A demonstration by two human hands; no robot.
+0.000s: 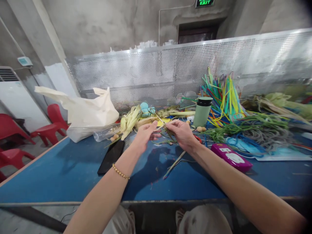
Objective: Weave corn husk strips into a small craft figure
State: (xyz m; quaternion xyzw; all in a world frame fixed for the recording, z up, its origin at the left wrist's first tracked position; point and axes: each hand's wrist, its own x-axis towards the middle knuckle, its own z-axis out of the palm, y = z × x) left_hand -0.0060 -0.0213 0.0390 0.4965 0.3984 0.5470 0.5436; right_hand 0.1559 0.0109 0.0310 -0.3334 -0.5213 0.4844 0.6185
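Note:
Over the middle of the blue table, my left hand (146,134) and my right hand (180,132) are close together with fingertips pinched. Between them runs a thin pale plant strip (159,119), which looks like corn husk. Both hands appear to grip it, and a small greenish-brown bundle shows at my right fingertips. The fingers partly hide how the strands cross. Below my right hand, a long narrow strip (174,166) with a pinkish end slants over the tabletop. Something red and ring-shaped (198,139), partly covered, shows beside my right wrist.
A black phone (111,157) lies left of my hands, near a white plastic bag (90,112) and corn husks (131,122). Rightward are a green tumbler (202,113), a purple case (231,157), tangled green cords (248,128) and colourful strips (225,97). A perforated metal panel (136,78) stands behind.

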